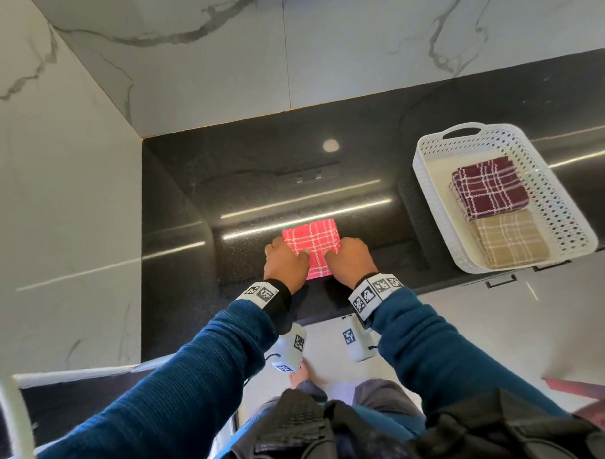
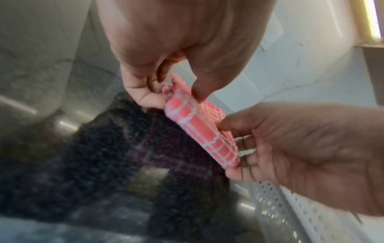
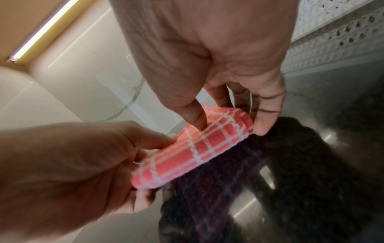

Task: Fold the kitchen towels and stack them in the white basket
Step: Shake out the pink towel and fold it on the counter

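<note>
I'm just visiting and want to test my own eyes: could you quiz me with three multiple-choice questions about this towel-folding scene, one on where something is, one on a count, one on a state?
1. Where is the white perforated plastic basket?
A. On the black counter, to the person's right
B. On the floor
C. Against the left wall

2. How many folded towels lie in it?
A. None
B. Two
C. Four

3. What state is the pink checked cloth towel in?
A. Spread flat, untouched
B. Folded small, pinched by both hands
C. Already in the basket

Answers: 1 A, the basket sits on the speckled black counter on the right. 2 B, a maroon checked towel and a beige checked towel lie in it. 3 B, the left hand and the right hand each keep a grip on its near edge.
</note>
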Demonstrator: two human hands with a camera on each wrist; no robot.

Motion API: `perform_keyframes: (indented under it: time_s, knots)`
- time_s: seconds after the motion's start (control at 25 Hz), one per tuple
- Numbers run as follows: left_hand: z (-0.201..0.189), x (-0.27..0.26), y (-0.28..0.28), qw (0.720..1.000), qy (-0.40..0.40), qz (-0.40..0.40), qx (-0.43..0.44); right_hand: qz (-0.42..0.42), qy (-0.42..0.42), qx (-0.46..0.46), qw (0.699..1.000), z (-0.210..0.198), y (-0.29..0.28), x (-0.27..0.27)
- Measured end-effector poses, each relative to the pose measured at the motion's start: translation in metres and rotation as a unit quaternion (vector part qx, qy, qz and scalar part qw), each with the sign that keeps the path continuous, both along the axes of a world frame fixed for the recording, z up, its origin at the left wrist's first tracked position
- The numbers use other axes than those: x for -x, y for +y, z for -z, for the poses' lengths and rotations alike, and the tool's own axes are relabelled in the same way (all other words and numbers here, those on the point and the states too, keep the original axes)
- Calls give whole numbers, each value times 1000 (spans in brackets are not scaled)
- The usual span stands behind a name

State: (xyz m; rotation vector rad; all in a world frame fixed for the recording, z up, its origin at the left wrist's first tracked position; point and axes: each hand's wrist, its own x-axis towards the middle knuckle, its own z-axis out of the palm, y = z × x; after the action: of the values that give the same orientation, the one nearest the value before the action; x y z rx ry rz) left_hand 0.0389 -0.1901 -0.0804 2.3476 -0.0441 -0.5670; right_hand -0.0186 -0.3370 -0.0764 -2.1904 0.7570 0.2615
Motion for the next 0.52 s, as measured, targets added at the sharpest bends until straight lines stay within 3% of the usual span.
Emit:
perform_keyframes:
  time_s: [0.16,0.36,0.52]
  knots:
    - [0,-9,-11,978,94,-152,104,45,13,-37,998,-14,-21,-5]
    - [-41,8,-42,938,118,-136,296,86,46,-221,970,-34,-74,8]
    - [-80,39,-120,916,141,-83,366,122,-59,-299,945,-81,-167,45]
